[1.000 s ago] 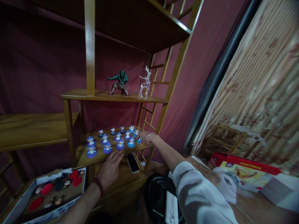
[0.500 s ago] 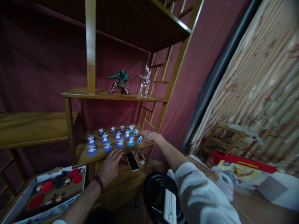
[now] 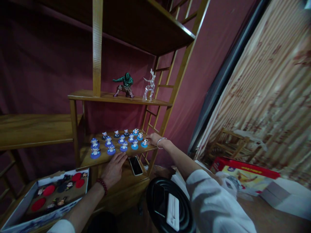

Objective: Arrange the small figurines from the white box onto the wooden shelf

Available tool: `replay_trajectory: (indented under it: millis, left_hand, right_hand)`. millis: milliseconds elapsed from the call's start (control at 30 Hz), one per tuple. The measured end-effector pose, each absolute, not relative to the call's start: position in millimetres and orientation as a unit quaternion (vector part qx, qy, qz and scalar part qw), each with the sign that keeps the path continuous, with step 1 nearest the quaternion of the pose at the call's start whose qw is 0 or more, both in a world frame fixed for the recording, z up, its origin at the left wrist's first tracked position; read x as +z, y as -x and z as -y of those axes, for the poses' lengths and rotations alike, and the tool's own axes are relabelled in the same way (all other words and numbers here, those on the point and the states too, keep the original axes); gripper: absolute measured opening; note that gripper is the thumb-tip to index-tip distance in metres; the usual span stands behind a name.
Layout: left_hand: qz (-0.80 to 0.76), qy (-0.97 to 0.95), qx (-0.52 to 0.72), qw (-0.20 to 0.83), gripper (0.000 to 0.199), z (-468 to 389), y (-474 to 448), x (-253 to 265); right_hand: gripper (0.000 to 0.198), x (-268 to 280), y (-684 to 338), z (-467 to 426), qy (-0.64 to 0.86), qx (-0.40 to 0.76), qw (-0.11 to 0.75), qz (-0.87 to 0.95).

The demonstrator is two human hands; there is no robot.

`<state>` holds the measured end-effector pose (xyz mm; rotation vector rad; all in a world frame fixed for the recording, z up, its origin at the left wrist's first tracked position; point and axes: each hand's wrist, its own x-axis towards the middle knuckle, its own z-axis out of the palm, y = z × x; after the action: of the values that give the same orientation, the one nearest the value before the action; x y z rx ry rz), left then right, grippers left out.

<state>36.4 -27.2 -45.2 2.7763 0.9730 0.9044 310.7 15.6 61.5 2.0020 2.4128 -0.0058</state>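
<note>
On the lower wooden shelf (image 3: 89, 160), several small figurines on round bases stand in rows; a purple-based figurine (image 3: 95, 152) is at the front left. At the right end is a blue-based figurine (image 3: 144, 143). My right hand (image 3: 153, 139), with a silver bangle at the wrist, is just to the right of that figurine, fingers loosely extended and apparently holding nothing. My left hand (image 3: 114, 169), wearing a dark red bead bracelet, rests with fingers stretched out at the shelf's front edge. A phone (image 3: 135, 166) with a dark screen lies beside it.
Above, a green-and-bronze crouching figure (image 3: 125, 85) and a clear deer ornament (image 3: 150, 85) stand on a shelf. A shallow box (image 3: 84, 191) of figurines and red discs is at lower left. A black round stool (image 3: 152, 207) and a red-and-yellow box (image 3: 245, 174) are to the right.
My right hand has drawn slightly away from the rightmost figurine, which now shows more fully. My left hand stays at the shelf edge. The view has shifted a little.
</note>
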Motion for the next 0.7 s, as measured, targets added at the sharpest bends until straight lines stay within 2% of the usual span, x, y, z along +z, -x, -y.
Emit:
replay_trajectory:
  millis: [300,433,700]
  left_hand:
    - [-0.312,-0.899,0.307,0.024,0.060,23.5,-37.7,-50.0]
    - [-0.314,-0.898,0.308,0.026,0.061,22.6,-37.6,-50.6]
    - [-0.313,-0.896,0.313,0.030,0.058,23.7,-38.1,-49.9]
  right_hand:
    - [0.032,69.6,-287.1,-23.7,-0.619,-0.012,0.095,-0.779]
    - [0.028,69.4,-281.8,-26.7,-0.605,0.029,0.134,-0.785]
    - [0.030,63.4,-282.1,-26.8,-0.601,0.049,0.147,-0.784]
